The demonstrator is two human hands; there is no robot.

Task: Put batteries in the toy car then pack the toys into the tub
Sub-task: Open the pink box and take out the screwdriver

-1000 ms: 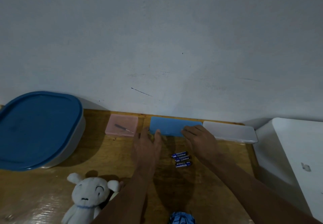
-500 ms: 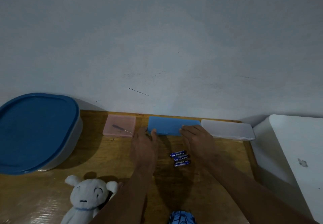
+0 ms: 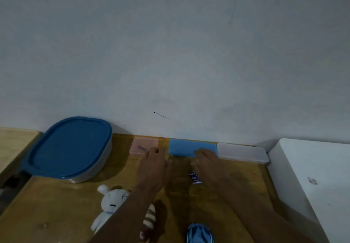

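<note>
Left hand (image 3: pixel 153 164) curled at slim metal tool (image 3: pixel 142 148), grip unclear; right hand (image 3: pixel 209 165) flat atop smooth blue rectangular box (image 3: pixel 186 146).

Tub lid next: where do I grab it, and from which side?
Grip the blue lid at its near rim, coming from the front. That lip overhangs the tub there, giving fingers room underneath, while the far edge sits close against the room wall.

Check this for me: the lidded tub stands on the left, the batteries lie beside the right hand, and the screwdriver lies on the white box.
One detail is wrong. The screwdriver lies on the pink box, not the white box, as the head view shows. The lidded tub does stand on the left, and the batteries do lie beside the right hand.
</note>
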